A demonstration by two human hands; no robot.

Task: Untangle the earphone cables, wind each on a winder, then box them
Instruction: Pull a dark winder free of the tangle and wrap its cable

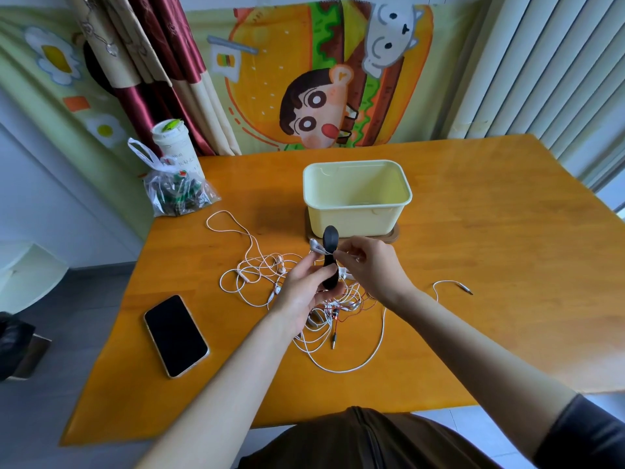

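Broad wooden table, smooth and orange-brown, its near edge cut off by a dark lap. Behind it, a hanging cartoon cloth, partly covered by glossy red and cream curtain folds.

Toward the back of the table, a pale yellow plastic box, rectangular with rounded corners and no lid, only its bare glossy floor showing inside. Under it, a dark wooden board, mostly hidden.

Front left, a black phone lying flat with the screen dark. Back left corner, a clear crinkled bag of small dark and green-white things, too jumbled to name, with a white cup half hidden behind it.

In the middle, a loose heap of thin white cables, a few red strands among them; one plug trailing off right.

Above the heap, just in front of the box, a black winder, waisted like a bone. Left hand curled round its lower end, holding it upright. Right hand pinching a white cable at the waist between thumb and fingertips. One white earbud resting against the winder's left side.
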